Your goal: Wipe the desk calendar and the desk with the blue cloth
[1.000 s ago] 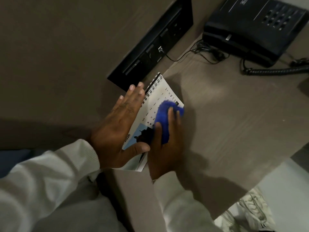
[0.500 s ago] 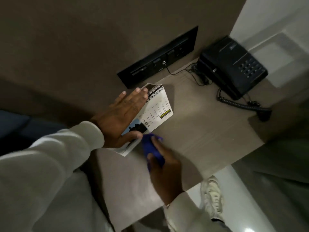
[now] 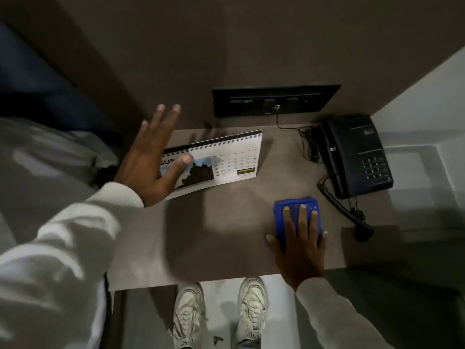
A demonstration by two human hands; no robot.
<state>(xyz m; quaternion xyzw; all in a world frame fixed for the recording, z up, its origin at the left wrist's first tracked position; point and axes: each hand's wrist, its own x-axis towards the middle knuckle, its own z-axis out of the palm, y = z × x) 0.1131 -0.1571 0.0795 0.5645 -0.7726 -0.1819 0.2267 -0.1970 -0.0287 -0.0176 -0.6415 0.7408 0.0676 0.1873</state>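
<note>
The white spiral-bound desk calendar [image 3: 226,159] lies on the brown desk [image 3: 226,235], toward its back left. My left hand [image 3: 151,162] hovers over the calendar's left end with fingers spread, and the thumb overlaps the page; whether it touches is unclear. My right hand [image 3: 299,238] presses flat on the folded blue cloth [image 3: 294,205], which lies on the desk at the right, in front of the phone.
A black desk phone [image 3: 357,157] with a coiled cord [image 3: 339,205] stands at the back right. A black socket panel [image 3: 274,100] with a plugged cable sits on the back wall. The desk's front edge is near, with my shoes [image 3: 219,313] on the floor below.
My right hand took the blue cloth off the calendar and slid it right across the desk. My left hand let go of the calendar and spread its fingers. The camera pulled back.
</note>
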